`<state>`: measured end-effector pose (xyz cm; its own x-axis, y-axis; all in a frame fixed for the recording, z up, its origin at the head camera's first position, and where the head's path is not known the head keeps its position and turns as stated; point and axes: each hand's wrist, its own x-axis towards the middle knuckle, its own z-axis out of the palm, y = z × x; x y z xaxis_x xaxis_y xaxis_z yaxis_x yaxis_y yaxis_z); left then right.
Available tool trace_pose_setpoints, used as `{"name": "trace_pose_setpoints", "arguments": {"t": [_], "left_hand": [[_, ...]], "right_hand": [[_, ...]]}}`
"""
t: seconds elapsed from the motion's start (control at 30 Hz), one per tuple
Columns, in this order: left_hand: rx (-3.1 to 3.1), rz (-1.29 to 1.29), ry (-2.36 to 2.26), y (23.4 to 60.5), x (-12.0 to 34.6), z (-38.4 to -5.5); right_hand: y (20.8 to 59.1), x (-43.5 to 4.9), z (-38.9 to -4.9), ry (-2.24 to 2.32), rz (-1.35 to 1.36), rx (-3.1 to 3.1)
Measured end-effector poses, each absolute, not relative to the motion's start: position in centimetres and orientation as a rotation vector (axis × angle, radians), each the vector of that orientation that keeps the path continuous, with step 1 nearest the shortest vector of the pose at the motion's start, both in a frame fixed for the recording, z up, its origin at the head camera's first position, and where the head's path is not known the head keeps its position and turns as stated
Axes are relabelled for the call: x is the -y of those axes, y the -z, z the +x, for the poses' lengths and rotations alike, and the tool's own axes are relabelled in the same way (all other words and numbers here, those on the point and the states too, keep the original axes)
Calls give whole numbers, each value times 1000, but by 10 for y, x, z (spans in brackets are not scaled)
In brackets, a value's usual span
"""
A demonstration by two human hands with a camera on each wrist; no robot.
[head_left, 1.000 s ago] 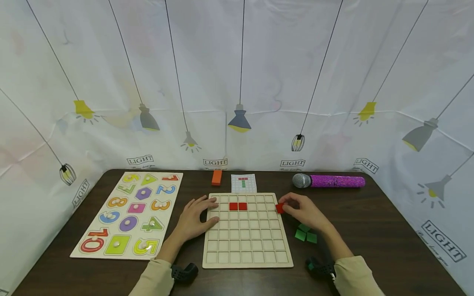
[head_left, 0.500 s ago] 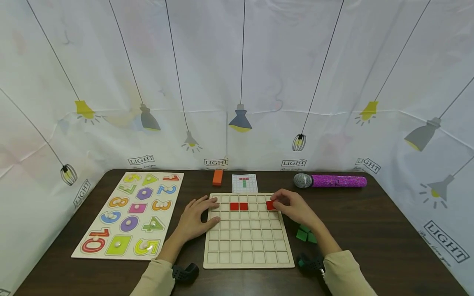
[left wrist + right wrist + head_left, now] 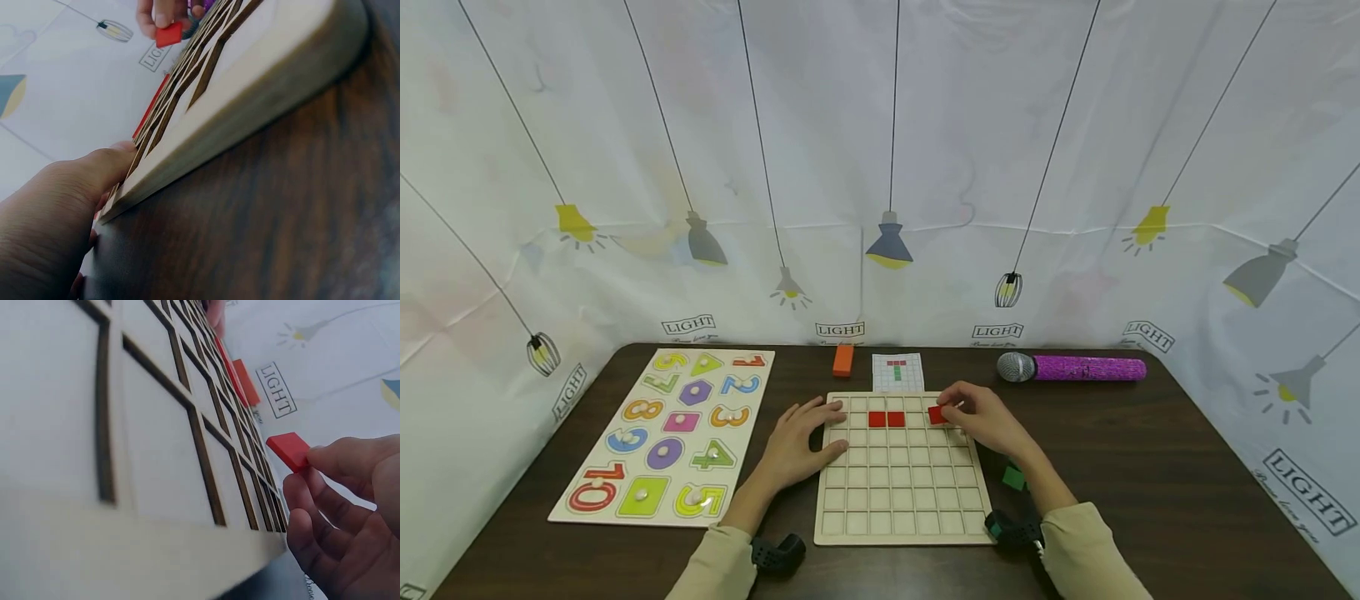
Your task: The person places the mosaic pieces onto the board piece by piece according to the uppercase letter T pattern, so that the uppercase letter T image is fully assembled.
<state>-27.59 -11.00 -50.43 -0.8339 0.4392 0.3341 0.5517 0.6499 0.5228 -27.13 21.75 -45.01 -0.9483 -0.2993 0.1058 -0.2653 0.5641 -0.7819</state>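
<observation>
A small red square (image 3: 289, 452) is pinched by the right hand (image 3: 987, 419), tilted, over the far right part of the wooden board (image 3: 888, 499). Two red tiles (image 3: 877, 419) sit side by side on it. The left hand (image 3: 801, 444) rests on its left edge, fingers loose. A green tile (image 3: 1013, 477), maybe more, lies by the right arm (image 3: 1047, 482).

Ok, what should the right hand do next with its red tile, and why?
Probably shift the red tile left and lower it into the bare cell beside the pair of red tiles. The right hand holds it above the board, and the card seems to show a red bar three squares wide.
</observation>
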Motion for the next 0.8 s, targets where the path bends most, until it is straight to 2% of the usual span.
{"name": "trace_pose_setpoints", "arguments": {"t": [0.47,0.8], "left_hand": [[2694,-819,931,504,110,-276],[2698,-814,942,504,110,-275]], "right_hand": [[457,-199,-280,1343,-396,-2761],[458,-192,-280,1337,-427,-2776]]}}
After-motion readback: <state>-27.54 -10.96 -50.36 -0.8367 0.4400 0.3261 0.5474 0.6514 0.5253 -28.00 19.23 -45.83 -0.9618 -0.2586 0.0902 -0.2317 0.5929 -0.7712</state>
